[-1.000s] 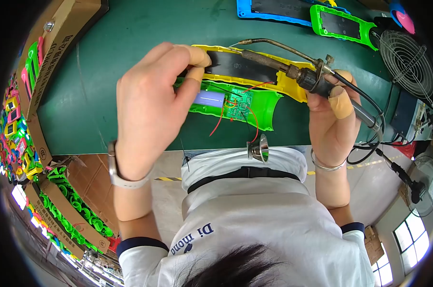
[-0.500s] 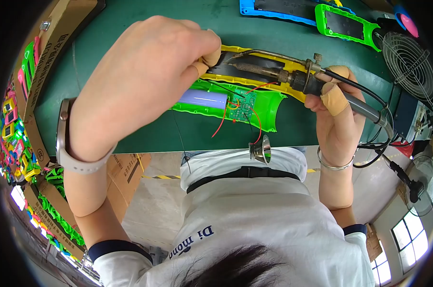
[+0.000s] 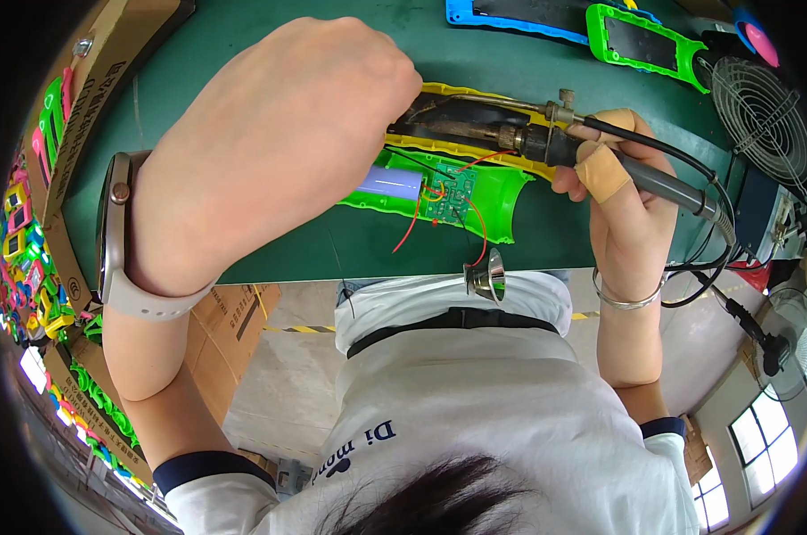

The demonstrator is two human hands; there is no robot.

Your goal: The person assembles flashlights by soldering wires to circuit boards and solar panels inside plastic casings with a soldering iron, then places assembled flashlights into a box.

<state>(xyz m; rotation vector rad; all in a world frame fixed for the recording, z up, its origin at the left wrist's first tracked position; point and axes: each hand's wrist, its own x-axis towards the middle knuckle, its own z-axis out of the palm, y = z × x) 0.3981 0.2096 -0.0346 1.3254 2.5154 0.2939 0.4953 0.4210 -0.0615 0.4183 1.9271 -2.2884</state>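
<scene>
One soldering iron [image 3: 535,143] gripped in the curled right hand [image 3: 631,187], hot end near the left hand [image 3: 305,125]; fingers hidden there, can't tell its grip. Yellow shell [image 3: 461,147] between them, green shell [image 3: 500,203] nearer the body.

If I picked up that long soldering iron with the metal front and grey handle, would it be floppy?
The soldering iron probably stays stiff, since its metal barrel looks straight. It may feel heavy in front, where metal parts show. The black tube beside its handle curves, so that part probably bends.
</scene>
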